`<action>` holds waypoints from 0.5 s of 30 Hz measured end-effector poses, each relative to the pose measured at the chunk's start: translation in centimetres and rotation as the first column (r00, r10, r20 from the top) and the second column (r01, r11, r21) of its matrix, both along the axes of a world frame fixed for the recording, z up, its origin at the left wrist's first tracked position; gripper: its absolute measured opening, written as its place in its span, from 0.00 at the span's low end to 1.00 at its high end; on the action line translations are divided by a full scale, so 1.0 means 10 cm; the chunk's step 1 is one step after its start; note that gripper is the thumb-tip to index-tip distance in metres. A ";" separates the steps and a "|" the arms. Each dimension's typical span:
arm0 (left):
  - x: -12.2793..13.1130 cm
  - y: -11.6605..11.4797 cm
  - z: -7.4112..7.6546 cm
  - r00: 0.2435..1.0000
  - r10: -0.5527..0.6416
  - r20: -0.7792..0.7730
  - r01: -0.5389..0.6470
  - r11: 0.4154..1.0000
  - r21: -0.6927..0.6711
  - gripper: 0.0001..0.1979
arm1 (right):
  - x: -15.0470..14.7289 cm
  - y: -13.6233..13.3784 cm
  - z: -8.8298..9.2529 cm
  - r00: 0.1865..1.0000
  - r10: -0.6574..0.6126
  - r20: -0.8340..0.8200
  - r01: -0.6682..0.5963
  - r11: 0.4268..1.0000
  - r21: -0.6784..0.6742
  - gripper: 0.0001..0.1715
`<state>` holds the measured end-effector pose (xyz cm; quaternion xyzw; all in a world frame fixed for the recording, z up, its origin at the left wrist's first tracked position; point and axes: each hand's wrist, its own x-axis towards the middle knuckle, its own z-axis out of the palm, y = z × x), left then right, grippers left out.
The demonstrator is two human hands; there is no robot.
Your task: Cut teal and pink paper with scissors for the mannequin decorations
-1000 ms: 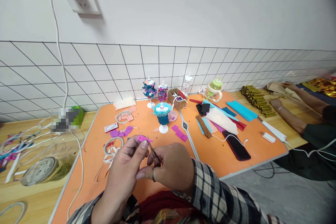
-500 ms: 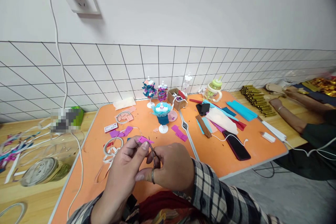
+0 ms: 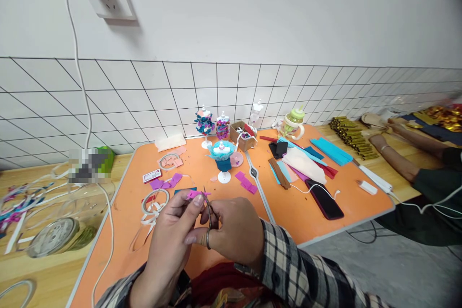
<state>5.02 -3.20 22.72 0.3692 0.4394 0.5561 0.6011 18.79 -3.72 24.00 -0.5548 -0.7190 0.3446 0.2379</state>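
Note:
Between thumb and fingers, my left hand (image 3: 172, 231) pinches a small piece of magenta crepe paper (image 3: 194, 194). My right hand (image 3: 238, 226) is closed on small scissors (image 3: 210, 214), whose blades meet the paper's right end. Just beyond the hands, a miniature dress form (image 3: 223, 163) stands upright on a white base, wrapped in light blue and teal paper. Loose magenta paper pieces (image 3: 246, 183) lie to its right, and more purple pieces (image 3: 166, 183) lie to its left. A roll of white tape (image 3: 155, 201) rests beside my left hand.
Two decorated dress forms (image 3: 204, 122), a small box (image 3: 244, 137) and a sippy cup (image 3: 292, 124) stand along the wall. Crepe paper strips (image 3: 332, 151) and a phone (image 3: 325, 199) lie to the right. A co-worker's arms (image 3: 400, 161) are at the far right. A white cable (image 3: 111, 231) crosses the left edge.
Both hands have shifted very slightly left with the view. The scissors stay at the right end of the magenta paper; little else differs.

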 end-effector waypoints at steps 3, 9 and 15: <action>0.01 0.01 0.00 1.000 0.011 0.003 -0.011 1.000 -0.003 0.16 | 0.00 0.00 0.01 1.000 0.011 -0.011 -0.011 1.000 -0.004 0.27; 0.01 0.00 0.00 1.000 0.005 0.015 -0.005 1.000 -0.023 0.17 | 0.01 0.00 0.01 1.000 0.010 -0.004 -0.011 1.000 -0.025 0.28; 0.01 0.00 -0.02 0.999 0.031 -0.019 -0.031 0.999 -0.023 0.17 | 0.02 0.01 0.02 0.999 0.032 -0.014 -0.032 0.999 -0.005 0.28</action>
